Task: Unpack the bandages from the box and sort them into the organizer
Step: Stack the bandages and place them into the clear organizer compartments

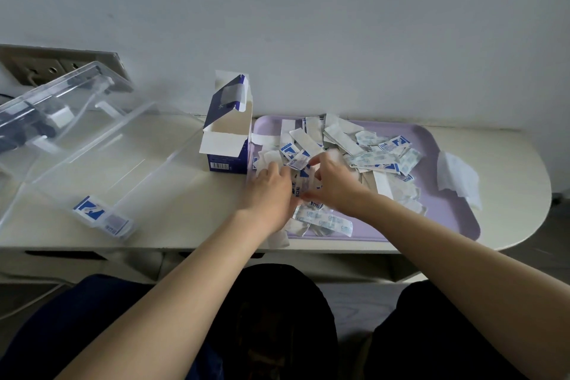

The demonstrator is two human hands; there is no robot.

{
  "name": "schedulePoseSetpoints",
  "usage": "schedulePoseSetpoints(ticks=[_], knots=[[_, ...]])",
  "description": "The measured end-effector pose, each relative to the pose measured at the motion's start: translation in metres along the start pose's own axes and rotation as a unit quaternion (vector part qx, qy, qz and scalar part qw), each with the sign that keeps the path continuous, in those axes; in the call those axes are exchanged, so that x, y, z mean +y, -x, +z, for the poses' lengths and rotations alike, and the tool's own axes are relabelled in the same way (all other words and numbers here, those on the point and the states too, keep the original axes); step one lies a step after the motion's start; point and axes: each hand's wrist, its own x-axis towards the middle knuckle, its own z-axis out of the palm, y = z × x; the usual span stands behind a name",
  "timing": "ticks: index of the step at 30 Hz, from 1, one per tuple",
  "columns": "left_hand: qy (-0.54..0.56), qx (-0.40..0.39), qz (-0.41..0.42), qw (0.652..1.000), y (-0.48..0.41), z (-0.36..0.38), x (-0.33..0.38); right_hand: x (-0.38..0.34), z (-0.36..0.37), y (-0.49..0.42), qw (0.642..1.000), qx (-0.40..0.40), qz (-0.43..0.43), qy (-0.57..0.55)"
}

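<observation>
A heap of wrapped bandages [348, 145], white and blue-printed, lies spread over a lilac tray [453, 219]. My left hand [271, 191] and my right hand [334, 180] are both in the heap's left part, fingers curled among the bandages and pinching a few between them. The blue and white bandage box [226, 145] stands open and upright just left of the tray. A clear plastic organizer [101, 148] with its lid raised sits at the left; a small stack of bandages [103, 214] lies in its front compartment.
A crumpled white tissue [459, 177] lies at the tray's right edge. A wall socket plate [46, 68] is behind the organizer. The white table's front edge [185, 247] runs just before my knees, and the wall is close behind.
</observation>
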Motion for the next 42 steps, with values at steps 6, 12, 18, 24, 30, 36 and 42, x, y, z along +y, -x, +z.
schedulePoseSetpoints(ticks=[6, 12, 18, 24, 30, 36, 42], knots=[[0.087, 0.036, -0.008, 0.996, 0.0, -0.006, -0.003, -0.001, -0.003, 0.0, 0.995, 0.087, -0.046, 0.012], [0.124, 0.141, -0.012, 0.982, -0.001, -0.014, -0.004, 0.002, -0.011, 0.0, 0.976, 0.152, -0.097, 0.122], [0.07, 0.279, 0.075, 0.955, -0.002, -0.019, -0.001, 0.005, -0.009, 0.007, 0.951, 0.126, -0.176, 0.223], [-0.013, 0.15, 0.054, 0.987, 0.0, -0.011, -0.001, 0.008, -0.001, 0.01, 0.94, 0.068, -0.171, 0.288], [0.005, 0.056, 0.03, 0.998, 0.002, -0.005, -0.007, 0.01, -0.005, 0.009, 0.944, 0.087, -0.162, 0.274], [0.009, 0.109, 0.0, 0.994, 0.004, -0.011, -0.003, 0.009, -0.001, 0.011, 0.943, 0.097, -0.174, 0.267], [-0.011, 0.033, -0.027, 0.999, 0.004, -0.005, -0.004, 0.013, 0.004, 0.012, 0.98, 0.047, -0.101, 0.165]])
